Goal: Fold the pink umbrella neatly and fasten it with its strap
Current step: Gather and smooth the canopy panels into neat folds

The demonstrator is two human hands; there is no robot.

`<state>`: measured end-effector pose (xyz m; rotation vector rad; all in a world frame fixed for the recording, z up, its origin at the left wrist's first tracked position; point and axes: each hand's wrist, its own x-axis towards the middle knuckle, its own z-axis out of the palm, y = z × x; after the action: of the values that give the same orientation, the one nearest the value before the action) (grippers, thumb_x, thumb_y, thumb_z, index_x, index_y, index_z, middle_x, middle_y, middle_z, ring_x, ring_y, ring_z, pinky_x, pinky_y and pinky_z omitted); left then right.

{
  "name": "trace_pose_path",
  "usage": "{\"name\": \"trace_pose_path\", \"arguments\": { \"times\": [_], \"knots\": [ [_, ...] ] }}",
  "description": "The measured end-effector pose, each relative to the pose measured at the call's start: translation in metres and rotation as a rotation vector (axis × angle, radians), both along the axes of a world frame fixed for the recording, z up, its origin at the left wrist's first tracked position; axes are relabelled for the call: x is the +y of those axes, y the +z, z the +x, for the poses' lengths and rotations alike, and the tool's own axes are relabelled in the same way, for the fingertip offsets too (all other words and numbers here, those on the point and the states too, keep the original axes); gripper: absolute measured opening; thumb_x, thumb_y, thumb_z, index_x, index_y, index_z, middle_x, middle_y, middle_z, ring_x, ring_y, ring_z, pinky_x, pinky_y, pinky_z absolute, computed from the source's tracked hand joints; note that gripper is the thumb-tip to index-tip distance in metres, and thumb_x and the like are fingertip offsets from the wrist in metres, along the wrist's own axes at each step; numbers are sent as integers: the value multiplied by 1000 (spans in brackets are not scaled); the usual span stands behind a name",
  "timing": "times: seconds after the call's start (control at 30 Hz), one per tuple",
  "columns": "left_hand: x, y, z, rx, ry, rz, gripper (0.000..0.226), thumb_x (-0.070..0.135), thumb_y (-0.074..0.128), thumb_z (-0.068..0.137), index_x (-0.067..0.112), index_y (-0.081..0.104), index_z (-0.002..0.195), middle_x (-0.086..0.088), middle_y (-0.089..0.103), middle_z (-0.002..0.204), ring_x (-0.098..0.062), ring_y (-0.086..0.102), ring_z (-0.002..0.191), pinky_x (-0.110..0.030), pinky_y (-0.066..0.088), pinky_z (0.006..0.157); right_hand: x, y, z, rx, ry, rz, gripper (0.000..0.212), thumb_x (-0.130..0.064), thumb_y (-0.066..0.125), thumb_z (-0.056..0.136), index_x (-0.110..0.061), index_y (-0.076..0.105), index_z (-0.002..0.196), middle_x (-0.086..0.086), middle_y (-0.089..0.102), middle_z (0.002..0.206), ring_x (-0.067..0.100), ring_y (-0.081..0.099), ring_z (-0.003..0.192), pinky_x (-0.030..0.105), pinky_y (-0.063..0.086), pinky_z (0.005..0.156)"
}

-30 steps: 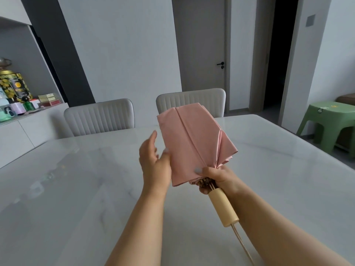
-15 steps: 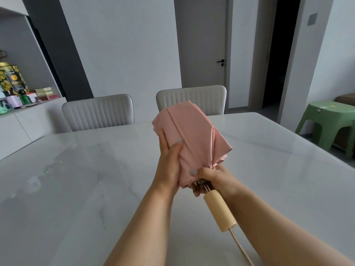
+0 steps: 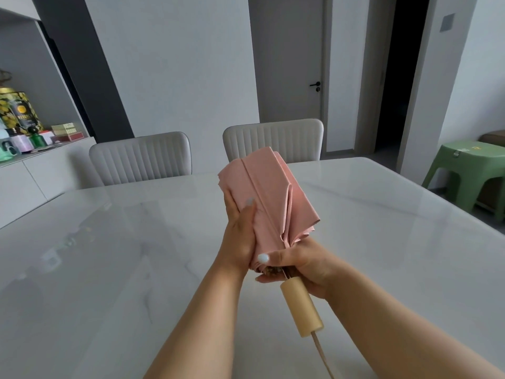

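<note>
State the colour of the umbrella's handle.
Pale cream-yellow handle, plain; seen in the head view.

Two bare forearms, entering from the lower edge, sleeveless as far as visible. No watch, bracelet or ring on view. Left hand [image 3: 240, 236] with a pale, whitish-blue polished nail on the thumb, glossy and rounded. Right hand [image 3: 297, 266] likewise with a light polished thumbnail, oval, catching the light. Other nails mostly hidden, their finish impossible to tell. No markings or tattoos visible on either wrist. No clothing in sight anywhere along the arms.
</note>
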<state>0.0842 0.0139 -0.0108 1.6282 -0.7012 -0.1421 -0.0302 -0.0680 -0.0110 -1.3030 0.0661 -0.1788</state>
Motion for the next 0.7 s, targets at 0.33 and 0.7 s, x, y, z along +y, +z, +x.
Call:
{"name": "trace_pose_path", "arguments": {
  "times": [0.33,0.7],
  "knots": [
    [-4,5,6,68,92,9,62,50,40,98,32,17,153,3,36,153,-18,42,133,-39,35,111,-8,1,-1,66,-161,-160,26,10,71,64,4,60,87,9,64,62,17,59,48,26,47,47],
    [-31,125,54,-351,198,389,55,48,28,102,7,63,90,-7,62,92,-24,55,91,-33,39,81,-15,0,-3,45,-135,-241,34,4,72,59,1,59,90,1,64,59,14,59,46,25,47,48]
  ]
}}
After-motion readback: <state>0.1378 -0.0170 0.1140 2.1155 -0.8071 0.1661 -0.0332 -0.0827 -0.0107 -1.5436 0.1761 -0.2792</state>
